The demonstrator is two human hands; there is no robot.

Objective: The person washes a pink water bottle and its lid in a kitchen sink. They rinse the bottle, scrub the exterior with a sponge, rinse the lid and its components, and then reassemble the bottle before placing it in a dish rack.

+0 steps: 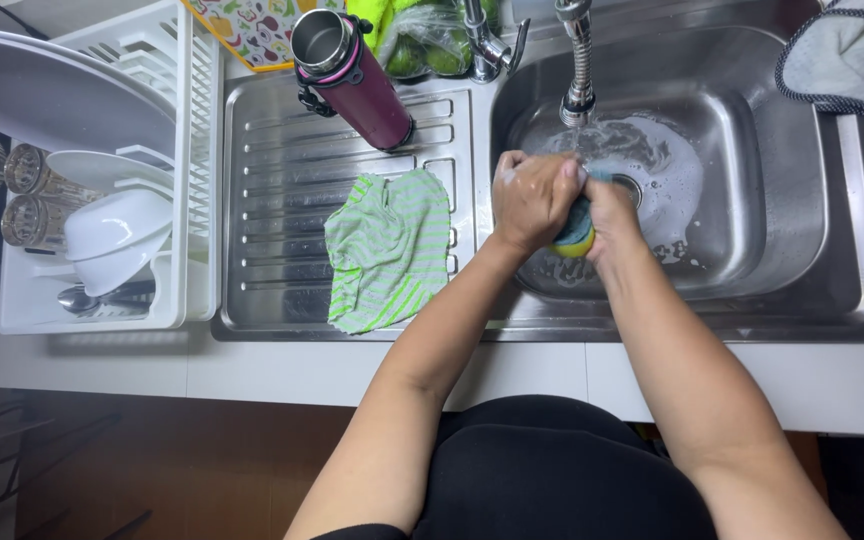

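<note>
Your worktop point(252, 365) carries a steel sink point(852, 290) with its drainboard point(272, 180). On the drainboard you have a striped green cloth point(389, 250) and a maroon flask point(352, 80); a white dish rack point(192, 150) sits beside it.

Bright, even overhead light, glare on the steel sink point(802, 200), edges slightly bowed.
</note>
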